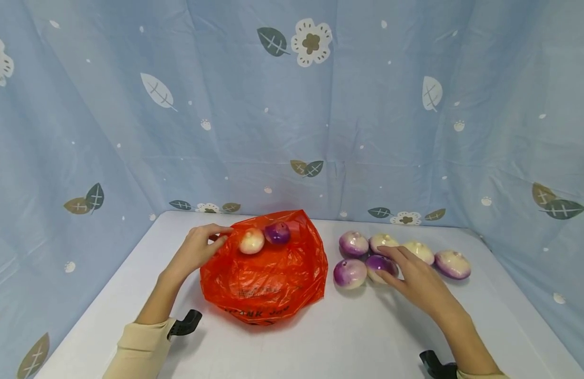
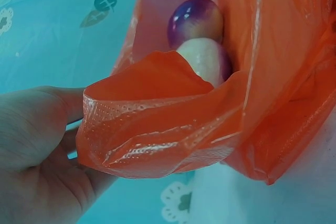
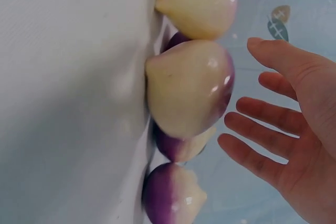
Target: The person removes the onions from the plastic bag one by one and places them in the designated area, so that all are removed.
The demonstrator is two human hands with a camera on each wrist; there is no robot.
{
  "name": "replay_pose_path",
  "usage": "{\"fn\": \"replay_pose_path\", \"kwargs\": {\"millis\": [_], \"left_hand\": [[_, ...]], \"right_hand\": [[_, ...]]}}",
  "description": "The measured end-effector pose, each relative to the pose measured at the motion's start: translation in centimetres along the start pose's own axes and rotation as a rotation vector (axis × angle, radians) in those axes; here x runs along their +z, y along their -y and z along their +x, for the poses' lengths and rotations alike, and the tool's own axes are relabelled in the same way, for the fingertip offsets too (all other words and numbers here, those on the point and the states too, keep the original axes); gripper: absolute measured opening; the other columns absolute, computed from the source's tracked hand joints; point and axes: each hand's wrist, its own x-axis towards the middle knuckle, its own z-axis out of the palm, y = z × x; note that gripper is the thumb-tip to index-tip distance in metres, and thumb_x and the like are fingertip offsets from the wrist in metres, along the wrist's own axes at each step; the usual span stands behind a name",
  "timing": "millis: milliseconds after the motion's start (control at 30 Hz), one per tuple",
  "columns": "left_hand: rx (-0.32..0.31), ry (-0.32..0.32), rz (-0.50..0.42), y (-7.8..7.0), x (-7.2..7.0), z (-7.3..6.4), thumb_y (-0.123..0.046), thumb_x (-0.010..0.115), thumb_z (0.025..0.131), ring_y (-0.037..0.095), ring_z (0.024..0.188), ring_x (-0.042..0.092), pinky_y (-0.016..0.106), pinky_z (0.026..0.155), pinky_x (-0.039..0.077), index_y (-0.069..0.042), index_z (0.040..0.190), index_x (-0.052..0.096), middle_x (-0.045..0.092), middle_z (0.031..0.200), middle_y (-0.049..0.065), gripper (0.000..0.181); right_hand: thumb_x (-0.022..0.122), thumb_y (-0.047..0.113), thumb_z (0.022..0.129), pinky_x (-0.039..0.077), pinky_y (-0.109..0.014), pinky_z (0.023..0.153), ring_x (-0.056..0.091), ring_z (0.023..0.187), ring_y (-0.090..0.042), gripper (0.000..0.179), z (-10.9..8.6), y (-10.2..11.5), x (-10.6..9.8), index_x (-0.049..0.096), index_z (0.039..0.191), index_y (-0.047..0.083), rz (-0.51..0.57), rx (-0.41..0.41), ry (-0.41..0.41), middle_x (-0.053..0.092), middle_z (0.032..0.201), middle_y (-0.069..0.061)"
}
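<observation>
My left hand (image 1: 200, 247) grips the left rim of a red plastic bag (image 1: 268, 273), thumb on one side and fingers on the other. Inside the bag, a pale onion (image 1: 251, 241) and a purple onion (image 1: 277, 232) lie side by side near its far edge. To the right of the bag, my right hand (image 1: 417, 279) reaches over a purple-and-white onion (image 1: 379, 265) with thumb and fingers spread. In the right wrist view, air shows between the fingertips (image 3: 226, 142) and the nearest onion (image 3: 189, 87).
More glossy onions cluster around the right hand: two purple-and-white ones (image 1: 350, 273) at its left, pale ones (image 1: 418, 252) behind it, and one (image 1: 453, 264) at the far right. A white table (image 1: 320, 347) carries everything. Behind it hangs a blue patterned curtain (image 1: 235, 131).
</observation>
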Motion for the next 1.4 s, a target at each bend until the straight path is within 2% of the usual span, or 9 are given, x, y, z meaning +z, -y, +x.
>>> {"fn": "replay_pose_path", "kwargs": {"millis": [133, 300, 533, 733, 867, 1033, 1233, 1400], "left_hand": [[0.0, -0.001, 0.001, 0.0, 0.0, 0.0, -0.007, 0.062, 0.094, 0.028, 0.095, 0.063, 0.038, 0.076, 0.057, -0.009, 0.117, 0.072, 0.072, 0.112, 0.012, 0.026], [-0.005, 0.004, -0.004, 0.0, 0.0, 0.0, -0.007, 0.061, 0.094, 0.029, 0.096, 0.063, 0.041, 0.078, 0.058, -0.008, 0.118, 0.071, 0.071, 0.115, 0.013, 0.026], [-0.01, 0.008, -0.006, -0.1, 0.0, 0.1, -0.007, 0.062, 0.094, 0.029, 0.096, 0.064, 0.041, 0.078, 0.06, -0.008, 0.119, 0.071, 0.071, 0.115, 0.014, 0.026], [-0.015, 0.014, -0.004, -0.1, 0.1, 0.1, -0.007, 0.062, 0.094, 0.029, 0.097, 0.064, 0.04, 0.077, 0.06, -0.008, 0.118, 0.071, 0.071, 0.114, 0.014, 0.026], [-0.012, 0.014, -0.005, -0.1, 0.1, 0.1, -0.007, 0.062, 0.094, 0.029, 0.096, 0.064, 0.039, 0.076, 0.06, -0.008, 0.118, 0.071, 0.072, 0.113, 0.014, 0.026], [0.002, 0.009, 0.001, -0.1, 0.1, 0.1, -0.007, 0.062, 0.094, 0.028, 0.094, 0.064, 0.039, 0.076, 0.059, -0.007, 0.117, 0.072, 0.072, 0.112, 0.013, 0.025], [0.012, 0.005, -0.002, -0.1, 0.1, 0.1, -0.006, 0.062, 0.093, 0.029, 0.095, 0.066, 0.044, 0.081, 0.058, -0.006, 0.117, 0.072, 0.073, 0.111, 0.013, 0.025], [0.014, 0.006, -0.005, -0.1, 0.1, 0.1, -0.005, 0.061, 0.093, 0.029, 0.094, 0.065, 0.043, 0.08, 0.058, -0.006, 0.117, 0.072, 0.073, 0.11, 0.014, 0.025]], "right_hand": [[0.076, 0.03, 0.085, 0.054, -0.049, 0.091, 0.064, 0.113, -0.028, 0.05, 0.7, 0.7, -0.1, 0.059, 0.13, 0.017, 0.013, 0.008, 0.011, 0.064, 0.125, -0.006], [0.075, 0.032, 0.086, 0.052, -0.054, 0.096, 0.061, 0.12, -0.032, 0.053, 2.0, 1.8, -0.2, 0.058, 0.132, 0.013, 0.054, 0.018, 0.057, 0.063, 0.128, -0.009], [0.076, 0.037, 0.085, 0.053, -0.054, 0.094, 0.063, 0.114, -0.032, 0.057, 3.6, 3.9, 0.3, 0.057, 0.134, 0.016, 0.065, 0.009, 0.093, 0.064, 0.122, -0.012], [0.075, 0.033, 0.086, 0.053, -0.052, 0.095, 0.062, 0.118, -0.031, 0.055, 5.0, 5.6, 0.6, 0.055, 0.135, 0.018, 0.099, -0.01, 0.132, 0.063, 0.127, -0.011], [0.075, 0.035, 0.086, 0.055, -0.049, 0.093, 0.062, 0.119, -0.028, 0.054, 5.7, 6.4, 1.1, 0.056, 0.134, 0.019, 0.092, -0.02, 0.153, 0.062, 0.129, -0.008], [0.076, 0.035, 0.084, 0.058, -0.045, 0.089, 0.063, 0.11, -0.024, 0.053, 6.4, 7.4, 1.8, 0.059, 0.132, 0.019, 0.073, -0.032, 0.156, 0.064, 0.119, -0.006], [0.075, 0.036, 0.085, 0.057, -0.046, 0.09, 0.062, 0.114, -0.026, 0.051, 7.0, 8.5, 2.9, 0.06, 0.13, 0.015, 0.05, -0.076, 0.154, 0.066, 0.121, -0.008], [0.073, 0.036, 0.087, 0.057, -0.043, 0.09, 0.064, 0.11, -0.026, 0.052, 7.6, 9.5, 3.7, 0.058, 0.132, 0.014, 0.081, -0.068, 0.209, 0.065, 0.122, -0.01]]}}
